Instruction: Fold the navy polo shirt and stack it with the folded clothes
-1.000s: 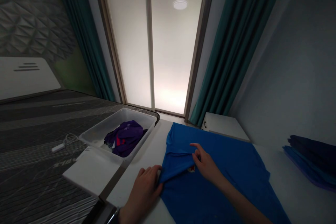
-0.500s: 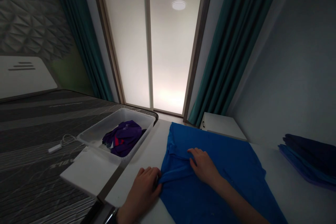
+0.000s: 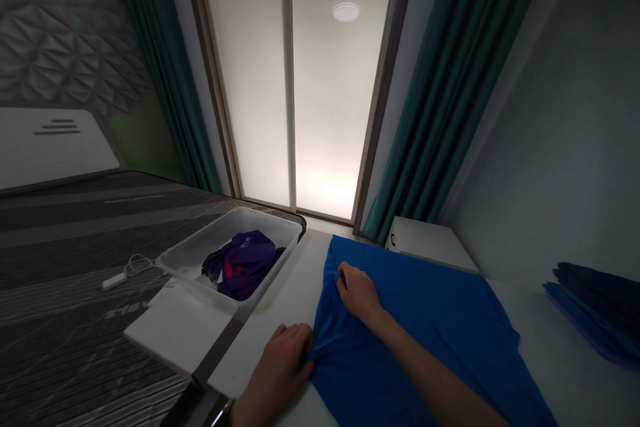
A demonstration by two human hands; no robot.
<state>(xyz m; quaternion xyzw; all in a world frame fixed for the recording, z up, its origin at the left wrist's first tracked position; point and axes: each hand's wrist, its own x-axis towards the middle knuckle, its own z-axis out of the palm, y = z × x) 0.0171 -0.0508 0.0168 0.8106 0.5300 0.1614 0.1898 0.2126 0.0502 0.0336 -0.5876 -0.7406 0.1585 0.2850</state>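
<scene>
A blue garment (image 3: 425, 307) lies spread over the white table (image 3: 280, 300). At its left edge my left hand (image 3: 283, 363) is closed, pinching a bunch of the cloth between thumb and fingers. Higher up, near the garment's upper left part, my right hand (image 3: 357, 290) has its fingers curled onto the fabric and grips a fold. Creases run through the cloth between the two hands.
A clear plastic bin (image 3: 175, 253) with purple clothing (image 3: 245, 263) stands at the left. Folded dark and blue clothes (image 3: 600, 307) lie at the far right. A white cabinet (image 3: 433, 243) stands behind the table; a white power strip (image 3: 115, 281) rests on the bed.
My right hand has moved left and up across the garment, and its fingers have closed on the cloth. My left hand keeps its pinch. The view has shifted slightly.
</scene>
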